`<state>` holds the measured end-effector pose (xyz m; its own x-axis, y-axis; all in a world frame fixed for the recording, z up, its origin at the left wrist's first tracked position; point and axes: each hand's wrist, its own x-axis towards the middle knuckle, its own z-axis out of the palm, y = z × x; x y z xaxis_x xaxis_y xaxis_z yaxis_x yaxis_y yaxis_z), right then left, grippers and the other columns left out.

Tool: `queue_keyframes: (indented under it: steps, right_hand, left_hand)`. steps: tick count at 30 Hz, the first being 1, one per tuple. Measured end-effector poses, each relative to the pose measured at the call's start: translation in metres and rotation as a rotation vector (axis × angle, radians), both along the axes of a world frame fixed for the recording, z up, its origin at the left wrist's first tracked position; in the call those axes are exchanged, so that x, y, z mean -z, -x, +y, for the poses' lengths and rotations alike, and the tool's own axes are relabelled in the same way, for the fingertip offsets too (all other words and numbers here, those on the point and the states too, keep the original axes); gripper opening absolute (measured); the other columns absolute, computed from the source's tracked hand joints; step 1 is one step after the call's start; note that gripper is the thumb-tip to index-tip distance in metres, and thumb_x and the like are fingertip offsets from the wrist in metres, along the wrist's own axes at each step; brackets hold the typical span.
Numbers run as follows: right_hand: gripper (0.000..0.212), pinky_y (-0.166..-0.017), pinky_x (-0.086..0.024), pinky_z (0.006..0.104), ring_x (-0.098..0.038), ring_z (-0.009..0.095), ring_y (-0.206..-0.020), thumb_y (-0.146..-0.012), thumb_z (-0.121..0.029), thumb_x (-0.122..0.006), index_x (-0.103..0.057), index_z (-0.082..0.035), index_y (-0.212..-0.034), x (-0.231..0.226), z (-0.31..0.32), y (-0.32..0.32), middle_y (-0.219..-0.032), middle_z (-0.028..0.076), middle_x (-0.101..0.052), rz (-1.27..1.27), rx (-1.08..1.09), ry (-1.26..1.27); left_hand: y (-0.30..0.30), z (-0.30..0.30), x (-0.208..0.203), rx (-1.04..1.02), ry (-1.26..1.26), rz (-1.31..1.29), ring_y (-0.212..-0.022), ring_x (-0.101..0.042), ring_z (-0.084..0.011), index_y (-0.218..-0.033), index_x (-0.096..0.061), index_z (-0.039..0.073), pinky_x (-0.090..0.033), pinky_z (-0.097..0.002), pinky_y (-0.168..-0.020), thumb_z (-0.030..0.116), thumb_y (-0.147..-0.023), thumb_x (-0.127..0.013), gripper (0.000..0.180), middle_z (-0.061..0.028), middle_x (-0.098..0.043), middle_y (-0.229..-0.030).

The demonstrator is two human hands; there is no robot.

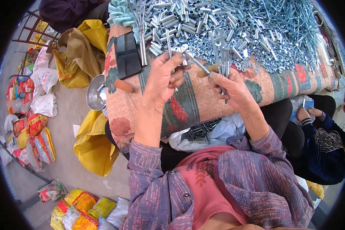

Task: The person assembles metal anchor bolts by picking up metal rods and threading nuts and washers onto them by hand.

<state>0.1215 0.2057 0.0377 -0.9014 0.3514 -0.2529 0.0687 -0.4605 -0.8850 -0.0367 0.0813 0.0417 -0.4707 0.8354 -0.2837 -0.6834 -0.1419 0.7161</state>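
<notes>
Over the near edge of the cloth-covered table, my left hand is closed on a thin metal rod that points upward. My right hand grips several long thin metal rods in a bundle. Another rod slants between the hands, its lower end at my right thumb and its upper end by my left fingertips, where a small shiny sleeve shows. Beyond the hands lies a wide heap of metal sleeves, nuts and washers, and long rods.
Left on the table are a black case, a tube with rods, a brown piece and a pale cloth. A metal bowl and yellow sacks stand beside it. Another person works at right.
</notes>
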Motion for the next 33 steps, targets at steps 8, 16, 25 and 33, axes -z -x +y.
queue_keyframes:
  steps: [8, 16, 25, 33]
  right_hand:
    - [0.018, -0.039, -0.024, 0.0171, -0.036, 0.001, -0.046, -0.088, -0.020, -0.057, -0.061, -0.003, -0.093, -0.005, 0.002, -0.002, -0.061, -0.004, -0.048, 0.074, 0.032, 0.133]
    - [0.018, -0.040, -0.027, 0.0154, -0.039, 0.001, -0.047, -0.089, -0.017, -0.057, -0.062, -0.002, -0.095, -0.010, -0.002, 0.002, -0.070, 0.003, -0.060, 0.298, 0.370, -0.031]
    - [0.017, -0.039, -0.028, 0.0154, -0.039, 0.001, -0.044, -0.090, -0.014, -0.054, -0.061, 0.000, -0.097, -0.005, -0.010, 0.002, -0.073, 0.007, -0.063, 0.337, 0.468, -0.210]
    - [0.017, -0.059, -0.047, 0.0209, -0.059, 0.008, -0.067, -0.090, -0.010, -0.054, -0.059, 0.002, -0.101, 0.001, -0.029, 0.005, -0.084, 0.009, -0.064, 0.398, 0.403, -0.258]
  left_hand:
    - [-0.021, -0.009, 0.004, -0.037, -0.114, -0.117, -0.037, -0.029, -0.0001, -0.096, -0.058, 0.005, -0.020, -0.0142, -0.031, 0.007, -0.084, -0.057, 0.012, -0.0147, -0.064, -0.076]
    - [-0.042, -0.009, 0.018, -0.114, -0.032, -0.226, -0.037, -0.027, -0.0004, -0.087, -0.055, 0.005, -0.019, -0.0150, -0.031, 0.010, -0.085, -0.060, 0.008, -0.0154, -0.064, -0.083]
    - [-0.051, -0.007, 0.020, -0.161, -0.029, -0.319, -0.037, -0.027, -0.0012, -0.086, -0.052, 0.005, -0.019, -0.0156, -0.031, 0.009, -0.085, -0.059, 0.008, -0.0180, -0.064, -0.083]
    - [-0.049, -0.010, 0.030, -0.136, -0.099, -0.413, -0.040, -0.026, 0.0002, -0.088, -0.054, -0.002, -0.019, -0.0139, -0.031, 0.013, -0.086, -0.059, 0.017, -0.0151, -0.063, -0.083]
